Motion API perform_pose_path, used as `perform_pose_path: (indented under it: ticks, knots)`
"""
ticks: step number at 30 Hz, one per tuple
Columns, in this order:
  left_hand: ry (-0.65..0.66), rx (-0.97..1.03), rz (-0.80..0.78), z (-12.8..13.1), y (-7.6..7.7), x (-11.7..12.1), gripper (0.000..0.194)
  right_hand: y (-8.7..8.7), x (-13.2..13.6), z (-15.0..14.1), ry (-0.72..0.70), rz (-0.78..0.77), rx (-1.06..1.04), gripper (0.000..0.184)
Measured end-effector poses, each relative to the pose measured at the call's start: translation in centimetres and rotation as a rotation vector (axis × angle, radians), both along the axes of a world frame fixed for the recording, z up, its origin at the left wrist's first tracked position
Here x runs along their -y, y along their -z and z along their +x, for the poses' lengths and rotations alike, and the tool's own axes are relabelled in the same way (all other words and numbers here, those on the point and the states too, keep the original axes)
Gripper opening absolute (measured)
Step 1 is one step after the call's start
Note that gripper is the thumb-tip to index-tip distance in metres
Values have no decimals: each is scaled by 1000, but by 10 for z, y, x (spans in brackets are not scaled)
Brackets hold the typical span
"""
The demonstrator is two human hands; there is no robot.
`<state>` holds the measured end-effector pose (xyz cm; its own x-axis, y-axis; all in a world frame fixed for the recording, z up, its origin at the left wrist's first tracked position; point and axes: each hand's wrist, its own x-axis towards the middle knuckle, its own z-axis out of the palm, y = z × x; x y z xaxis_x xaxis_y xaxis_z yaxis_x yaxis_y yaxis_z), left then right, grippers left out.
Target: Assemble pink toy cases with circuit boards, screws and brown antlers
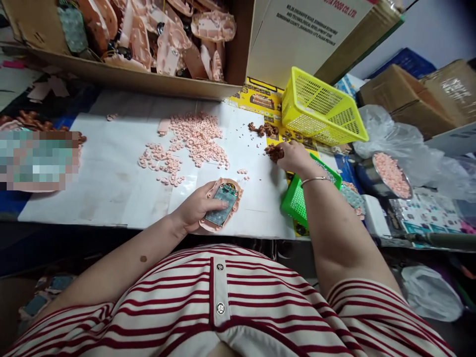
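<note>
Shell, a pink plastic half with a green circuit board seated in it, lay open side up at the near edge of the white sheet, pinned by the left hand with fingers clamped across the board, apparently to steady it. Right hand reached far right, fingers closed on small brown parts beside the yellow basket. Pink buttons, small and round, lay scattered on the sheet beyond the shell.

A yellow basket is tilted just beyond the right hand, with a cardboard box of pink shells set well left of it.
</note>
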<state>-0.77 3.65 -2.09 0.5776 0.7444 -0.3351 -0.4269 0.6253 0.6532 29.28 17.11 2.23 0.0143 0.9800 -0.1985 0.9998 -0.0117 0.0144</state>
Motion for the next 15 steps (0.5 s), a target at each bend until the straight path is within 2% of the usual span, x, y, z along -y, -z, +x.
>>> perform_pose_path:
  ticks: [2,4,6,8,10,13,15]
  knots:
    - [6,-12,-8,0,-1,1,52,-11,7,5,1,-69,-47,56]
    - [5,-36,-23,2,-3,1,52,-24,9,12,-20,-181,-205,41]
    - [4,-61,-41,4,-6,0,53,-33,4,16,14,-183,-386,35]
    - [10,-79,-56,6,-7,-1,54,-32,-11,16,96,-32,-471,43]
    - [12,-98,-69,6,-7,-2,55,-22,-31,10,133,119,-438,59]
    - [-15,-115,-77,6,-5,-3,58,-1,-65,-5,116,123,-317,92]
    - [-45,-118,-83,6,-3,-4,60,10,-84,-14,136,80,-243,102]
